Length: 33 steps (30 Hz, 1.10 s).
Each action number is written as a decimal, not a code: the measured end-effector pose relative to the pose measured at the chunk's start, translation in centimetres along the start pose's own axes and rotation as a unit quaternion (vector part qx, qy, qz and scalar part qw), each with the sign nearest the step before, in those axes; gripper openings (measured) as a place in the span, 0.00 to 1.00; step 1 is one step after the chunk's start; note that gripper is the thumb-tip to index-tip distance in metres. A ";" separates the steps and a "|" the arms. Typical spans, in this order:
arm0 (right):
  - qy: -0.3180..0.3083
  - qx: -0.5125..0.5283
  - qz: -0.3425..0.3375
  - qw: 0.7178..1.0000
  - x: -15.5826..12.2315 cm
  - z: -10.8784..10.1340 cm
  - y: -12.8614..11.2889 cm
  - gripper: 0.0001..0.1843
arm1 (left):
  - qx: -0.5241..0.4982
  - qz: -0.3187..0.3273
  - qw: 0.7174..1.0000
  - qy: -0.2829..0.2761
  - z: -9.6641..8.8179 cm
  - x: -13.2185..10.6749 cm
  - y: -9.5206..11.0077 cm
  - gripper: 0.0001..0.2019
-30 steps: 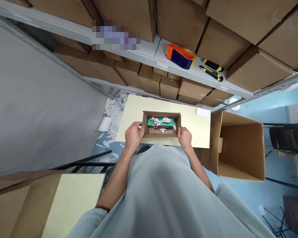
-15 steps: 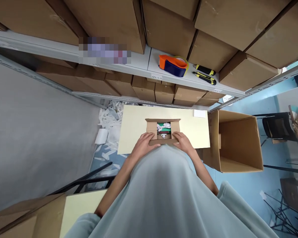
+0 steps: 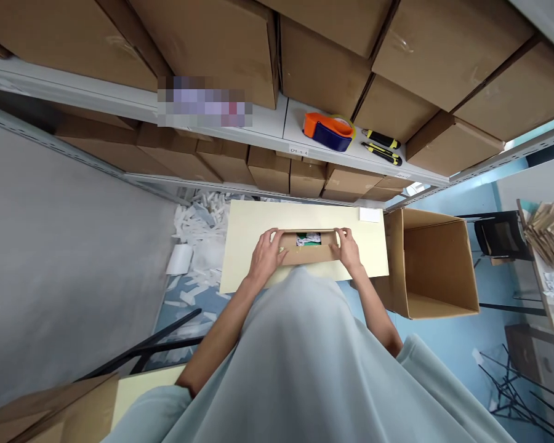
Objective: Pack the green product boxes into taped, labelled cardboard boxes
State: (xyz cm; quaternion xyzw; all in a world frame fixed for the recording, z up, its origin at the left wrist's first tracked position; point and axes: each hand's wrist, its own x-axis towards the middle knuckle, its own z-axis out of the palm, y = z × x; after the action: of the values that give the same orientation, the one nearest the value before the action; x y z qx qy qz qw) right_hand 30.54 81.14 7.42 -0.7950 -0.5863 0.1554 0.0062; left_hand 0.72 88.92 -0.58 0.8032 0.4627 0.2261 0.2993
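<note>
A small cardboard box (image 3: 307, 255) lies on the pale yellow tabletop (image 3: 242, 215) in front of me. Its short end flaps are folded inward, and its long front and back flaps stand partly raised. Through the gap in the middle I see crumpled white paper (image 3: 310, 237) and something green. My left hand (image 3: 264, 257) grips the left end of the box, fingers at the back flap and thumb at the front one. My right hand (image 3: 349, 251) holds the right end the same way. What lies deeper in the box is hidden.
Above the table, a shelf (image 3: 263, 126) bears large cartons, an orange and blue tape dispenser (image 3: 330, 131) and utility knives (image 3: 382, 154). A big open carton (image 3: 438, 264) stands right of the table. Shredded white paper (image 3: 203, 227) covers the floor at left. A white card (image 3: 370, 215) lies at the table's back right.
Both hands have moved from resting on the folded end flaps to the box's outer ends. The long front and back flaps are now drawn up and inward, narrowing the opening.
</note>
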 end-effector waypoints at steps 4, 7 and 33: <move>-0.021 0.010 -0.016 1.000 -1.3 0.5 0.6 0.14 | -0.017 -0.048 0.998 -0.024 0.6 -1.5 -0.3 0.13; -0.029 0.019 0.012 0.999 -1.7 1.1 0.4 0.15 | -0.042 -0.096 0.994 -0.035 1.1 -2.0 -0.4 0.14; -0.004 -0.012 0.047 0.999 2.6 -2.9 -5.4 0.08 | 0.113 -0.121 0.976 -0.142 -3.6 3.7 2.3 0.22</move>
State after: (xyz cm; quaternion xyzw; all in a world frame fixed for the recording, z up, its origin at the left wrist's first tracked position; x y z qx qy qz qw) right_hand 26.95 85.76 10.56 -0.8214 -0.5497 0.1516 -0.0129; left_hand 1.57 92.22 3.93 0.7940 0.5319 0.0181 0.2939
